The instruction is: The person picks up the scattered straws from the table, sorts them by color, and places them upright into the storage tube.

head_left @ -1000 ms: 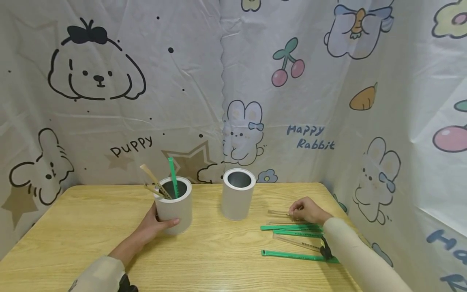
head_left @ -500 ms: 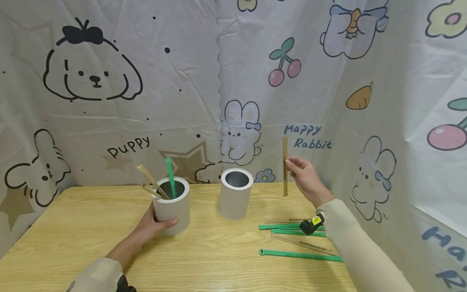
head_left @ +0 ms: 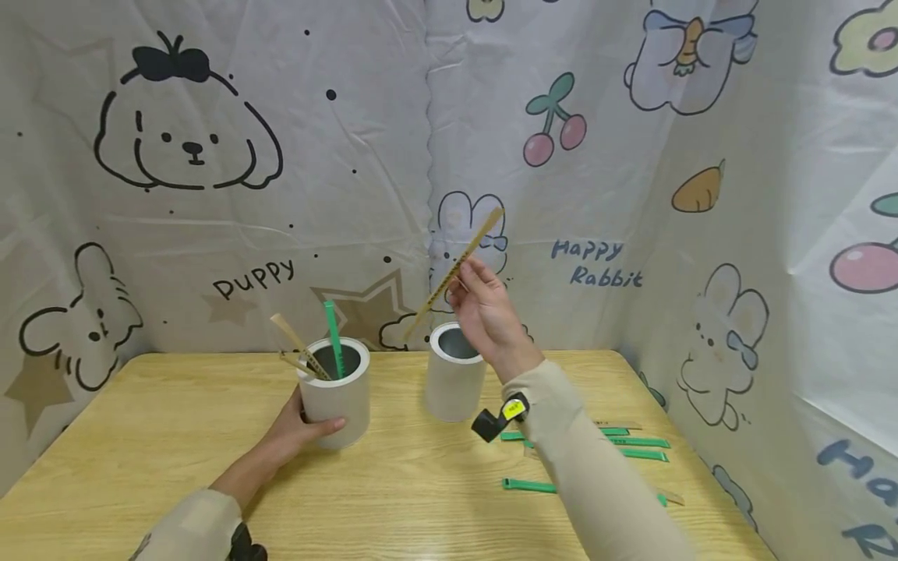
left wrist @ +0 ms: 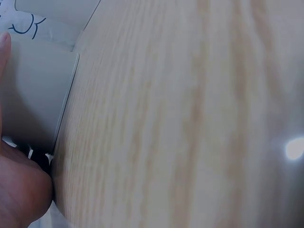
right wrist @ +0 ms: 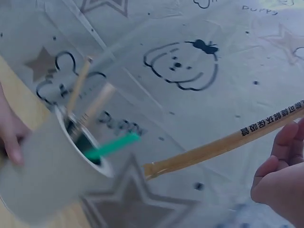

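Observation:
My left hand (head_left: 298,432) grips the near side of a white cylindrical holder (head_left: 340,417) on the table, thumb across its front. A green-wrapped straw (head_left: 334,335) and two brown-wrapped ones lean out of its mouth. My right hand (head_left: 487,315) pinches another brown paper-wrapped straw (head_left: 484,231), raised and tilted, its lower end pointing toward that holder. In the right wrist view, dark printing runs along this straw (right wrist: 199,156), its free end apart from the holder (right wrist: 42,166). The left wrist view mostly catches tabletop, with the holder (left wrist: 33,95) at its left edge.
A second white holder (head_left: 449,393) stands right of the first, its rim partly behind my right hand. Several green straws (head_left: 529,485) and brown ones lie on the table's right side, partly covered by my right forearm. A printed curtain (head_left: 379,156) hangs behind the wooden table (head_left: 393,499).
My right hand has picked a brown straw from the pile, raised it and carried it left, in front of the second holder. The straw has turned from upright to slanted. My left hand stays put.

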Tool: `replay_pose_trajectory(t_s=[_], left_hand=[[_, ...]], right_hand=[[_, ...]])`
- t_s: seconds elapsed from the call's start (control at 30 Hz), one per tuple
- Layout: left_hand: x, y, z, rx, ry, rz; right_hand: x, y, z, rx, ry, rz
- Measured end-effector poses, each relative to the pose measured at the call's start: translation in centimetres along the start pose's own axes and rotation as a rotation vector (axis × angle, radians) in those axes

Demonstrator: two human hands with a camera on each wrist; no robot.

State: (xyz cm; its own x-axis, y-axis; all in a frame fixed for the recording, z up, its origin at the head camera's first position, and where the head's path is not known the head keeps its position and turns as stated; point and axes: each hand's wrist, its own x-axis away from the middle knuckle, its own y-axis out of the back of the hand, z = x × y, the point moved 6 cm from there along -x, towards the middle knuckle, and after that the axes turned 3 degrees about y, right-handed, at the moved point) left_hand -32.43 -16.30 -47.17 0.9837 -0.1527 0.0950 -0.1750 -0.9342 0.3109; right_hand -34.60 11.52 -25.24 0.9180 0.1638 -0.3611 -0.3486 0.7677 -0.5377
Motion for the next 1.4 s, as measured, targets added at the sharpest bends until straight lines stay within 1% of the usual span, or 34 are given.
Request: replay_pose_trajectory(t_s=[0.07, 0.2, 0.33, 0.5, 0.7, 0.87, 0.93, 0.97, 1.0, 1.1, 1.17, 1.2, 1.27, 1.4], left_hand=[[0.0, 0.0, 0.0, 0.005, -0.002, 0.000], [0.1, 0.0, -0.1, 0.006, -0.004, -0.001], [0.0, 0.1, 0.0, 0.005, 0.002, 0.003], [0.0, 0.1, 0.0, -0.005, 0.007, 0.002], [0.1, 0.2, -0.2, 0.012, -0.003, 0.003], [0.1, 0.1, -0.1, 0.006, -0.002, 0.010], [0.1, 0.0, -0.1, 0.008, -0.005, 0.010], [0.1, 0.0, -0.1, 0.012, -0.007, 0.010], [0.1, 0.0, -0.1, 0.013, -0.012, 0.010], [0.1, 0.0, -0.1, 0.015, -0.017, 0.006], [0.1, 0.0, -0.1, 0.011, -0.012, 0.004], [0.1, 0.0, -0.1, 0.009, -0.009, 0.003], [0.1, 0.1, 0.0, 0.008, -0.002, 0.001], [0.1, 0.1, -0.1, 0.006, -0.005, 0.010]], right_hand=[[-0.3, -0.8, -1.9, -0.032, -0.034, -0.012], [-0.5, -2.0, -5.5, -0.042, -0.104, -0.046], [-0.6, -2.5, -7.8, -0.049, -0.146, -0.079], [-0.5, -2.8, -9.0, -0.051, -0.161, -0.084], [-0.1, -3.0, -9.9, -0.020, -0.177, -0.072], [0.3, -3.0, -11.1, 0.015, -0.196, -0.073], [0.4, -2.9, -11.7, 0.070, -0.220, -0.071], [0.5, -2.8, -11.9, 0.119, -0.234, -0.073], [0.5, -2.6, -12.2, 0.181, -0.246, -0.076], [0.6, -2.1, -12.6, 0.411, -0.269, -0.076], [0.6, -1.8, -12.6, 0.536, -0.266, -0.070], [0.6, -1.7, -12.6, 0.579, -0.264, -0.059], [0.5, -1.7, -12.6, 0.628, -0.255, -0.029], [0.3, -2.0, -12.3, 0.660, -0.188, 0.031]])
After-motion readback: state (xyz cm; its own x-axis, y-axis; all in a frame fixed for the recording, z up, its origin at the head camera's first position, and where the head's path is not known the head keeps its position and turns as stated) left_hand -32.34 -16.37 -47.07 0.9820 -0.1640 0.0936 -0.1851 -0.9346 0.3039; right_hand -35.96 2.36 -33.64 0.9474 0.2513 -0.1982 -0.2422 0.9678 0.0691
